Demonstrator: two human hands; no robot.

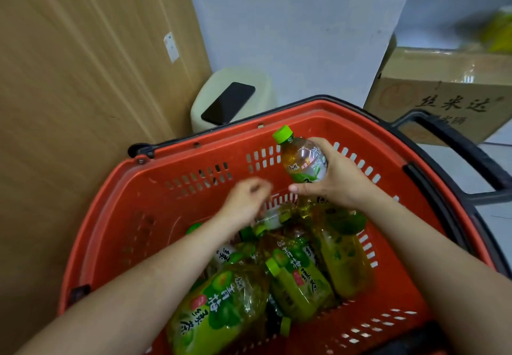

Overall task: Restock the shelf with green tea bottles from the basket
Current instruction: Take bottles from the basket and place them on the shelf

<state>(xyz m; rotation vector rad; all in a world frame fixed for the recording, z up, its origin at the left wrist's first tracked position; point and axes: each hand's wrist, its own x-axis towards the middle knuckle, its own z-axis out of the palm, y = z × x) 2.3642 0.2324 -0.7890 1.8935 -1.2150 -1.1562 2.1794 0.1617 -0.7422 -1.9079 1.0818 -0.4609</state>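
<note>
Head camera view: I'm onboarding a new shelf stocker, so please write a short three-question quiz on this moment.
1. True or false: the right hand grips a green-capped bottle over the red basket.
2. The black phone lies on: A) a cream plastic object; B) the basket's rim; C) a shelf.
3. Fill in: the other bottles in the basket lie on their ____.
Key: 1 true; 2 A; 3 sides.
</note>
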